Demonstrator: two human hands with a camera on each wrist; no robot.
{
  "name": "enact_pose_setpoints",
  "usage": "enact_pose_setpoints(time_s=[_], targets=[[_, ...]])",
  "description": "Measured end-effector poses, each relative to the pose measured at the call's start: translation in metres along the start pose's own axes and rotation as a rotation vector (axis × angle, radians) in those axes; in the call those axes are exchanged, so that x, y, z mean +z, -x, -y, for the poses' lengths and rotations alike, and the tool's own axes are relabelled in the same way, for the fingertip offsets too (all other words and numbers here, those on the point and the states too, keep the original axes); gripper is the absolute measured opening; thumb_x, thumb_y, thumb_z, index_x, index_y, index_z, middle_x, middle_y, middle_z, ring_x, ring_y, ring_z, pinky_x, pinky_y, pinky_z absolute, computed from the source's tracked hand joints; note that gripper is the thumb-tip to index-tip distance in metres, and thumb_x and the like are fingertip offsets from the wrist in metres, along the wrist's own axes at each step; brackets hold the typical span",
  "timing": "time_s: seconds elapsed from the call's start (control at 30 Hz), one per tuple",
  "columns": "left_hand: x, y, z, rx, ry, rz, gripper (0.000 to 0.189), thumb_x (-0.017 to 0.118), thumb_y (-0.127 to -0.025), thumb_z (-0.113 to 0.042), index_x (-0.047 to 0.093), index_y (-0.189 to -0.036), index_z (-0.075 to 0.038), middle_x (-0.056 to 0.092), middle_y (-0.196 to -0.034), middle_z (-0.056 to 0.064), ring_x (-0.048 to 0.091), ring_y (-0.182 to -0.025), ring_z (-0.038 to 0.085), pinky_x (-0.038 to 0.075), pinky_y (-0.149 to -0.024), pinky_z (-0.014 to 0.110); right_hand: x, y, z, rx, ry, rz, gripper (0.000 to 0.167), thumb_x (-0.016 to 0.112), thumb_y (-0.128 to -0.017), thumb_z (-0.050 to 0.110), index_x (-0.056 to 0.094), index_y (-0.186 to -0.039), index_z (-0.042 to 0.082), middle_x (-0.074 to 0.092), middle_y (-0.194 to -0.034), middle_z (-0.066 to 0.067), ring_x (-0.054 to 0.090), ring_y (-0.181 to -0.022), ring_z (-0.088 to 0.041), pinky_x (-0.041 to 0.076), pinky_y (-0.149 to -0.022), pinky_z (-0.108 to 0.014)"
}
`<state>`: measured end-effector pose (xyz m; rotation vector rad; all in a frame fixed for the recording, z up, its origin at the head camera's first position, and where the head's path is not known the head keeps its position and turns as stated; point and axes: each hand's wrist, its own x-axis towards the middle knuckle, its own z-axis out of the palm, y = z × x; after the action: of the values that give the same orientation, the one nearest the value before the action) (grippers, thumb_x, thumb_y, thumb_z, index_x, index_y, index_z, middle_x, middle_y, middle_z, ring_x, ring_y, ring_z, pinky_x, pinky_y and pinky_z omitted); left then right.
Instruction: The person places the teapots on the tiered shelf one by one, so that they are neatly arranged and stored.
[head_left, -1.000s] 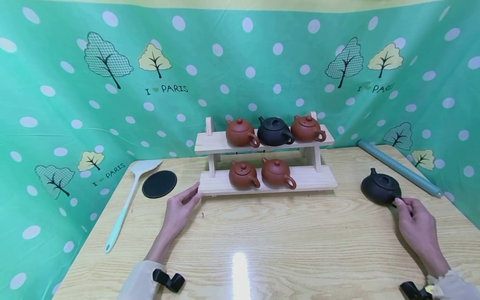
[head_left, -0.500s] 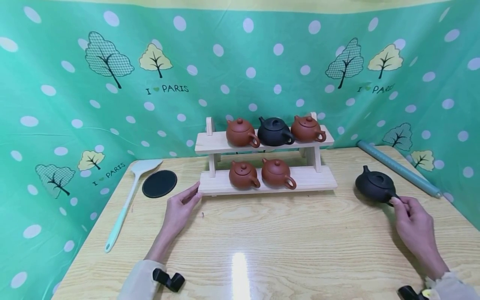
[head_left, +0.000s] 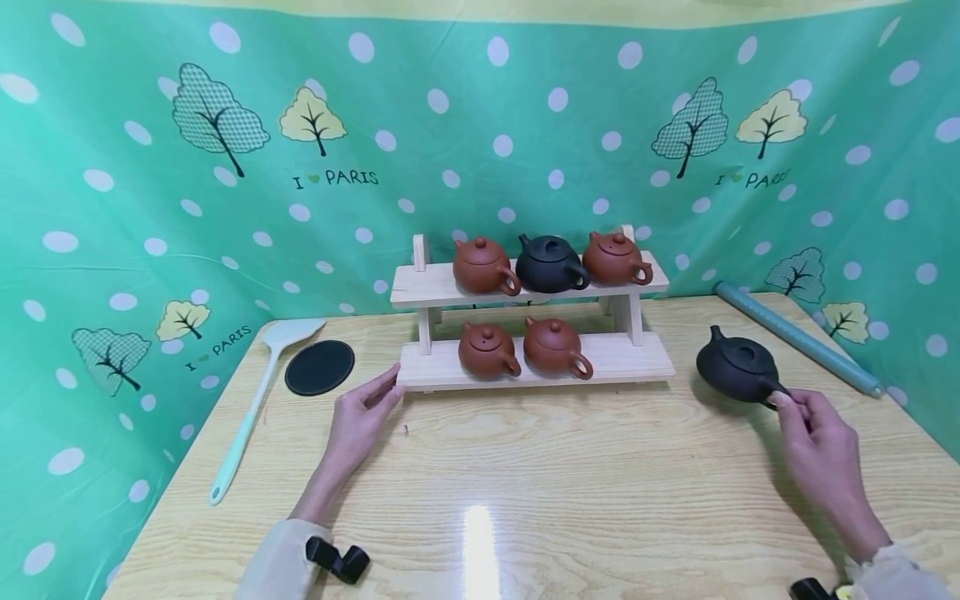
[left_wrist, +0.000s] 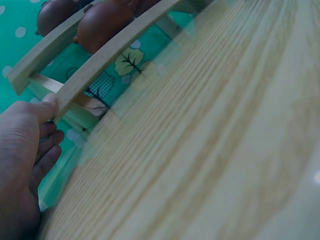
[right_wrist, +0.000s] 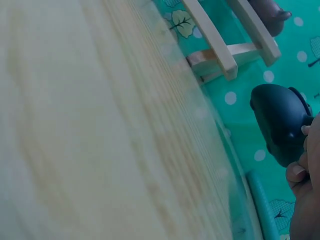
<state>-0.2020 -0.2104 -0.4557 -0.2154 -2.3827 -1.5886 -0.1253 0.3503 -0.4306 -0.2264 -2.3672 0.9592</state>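
A two-tier wooden shelf (head_left: 632, 360) stands against the back cloth. On its upper board, a black teapot (head_left: 550, 268) sits between two brown teapots, one on the left (head_left: 480, 268) and one on the right (head_left: 611, 260). Two more brown teapots, one left (head_left: 483, 352) and one right (head_left: 551, 345), sit on the lower board. My left hand (head_left: 363, 419) pinches the left end of the lower board; in the left wrist view its thumb (left_wrist: 49, 104) lies against the board's end. My right hand (head_left: 823, 450) grips a second black teapot (head_left: 735, 367) by its handle, above the table right of the shelf.
A pale turquoise spatula (head_left: 258, 408) and a round black coaster (head_left: 319, 367) lie at the table's left. A teal rolled tube (head_left: 798, 337) lies along the right edge. A green patterned cloth (head_left: 465, 108) encloses the back and sides.
My right hand has moved a little to the left and up with the black teapot. The left hand and the shelf have stayed in place.
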Motion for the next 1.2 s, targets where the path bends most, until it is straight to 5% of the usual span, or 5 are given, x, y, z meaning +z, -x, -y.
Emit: enact_pose_setpoints(time_s=[0.67,1.2], targets=[[0.0,0.0,-0.001,0.014,0.0,0.0,0.041,0.074,-0.099,-0.02,0.067,-0.136,-0.002,0.069,-0.129,0.014,0.066,-0.119,0.027,0.052,-0.091,0.013,0.007,0.004,0.016,-0.09,-0.077,-0.002,0.014,0.058,-0.107,0.01,0.063,-0.11,-0.003,0.047,-0.07,0.007,0.035,-0.053,-0.006,0.026,-0.043,-0.025],[0.002,0.0,-0.002,-0.035,0.01,-0.004,0.04,0.074,-0.099,-0.019,0.067,-0.135,-0.003,0.069,-0.128,0.016,0.066,-0.119,0.028,0.051,-0.089,0.01,0.019,0.004,0.029,-0.199,-0.189,0.002,0.005,0.062,-0.103,0.0,0.064,-0.099,-0.003,0.048,-0.067,0.008,0.033,-0.048,-0.002,0.024,-0.038,-0.026]])
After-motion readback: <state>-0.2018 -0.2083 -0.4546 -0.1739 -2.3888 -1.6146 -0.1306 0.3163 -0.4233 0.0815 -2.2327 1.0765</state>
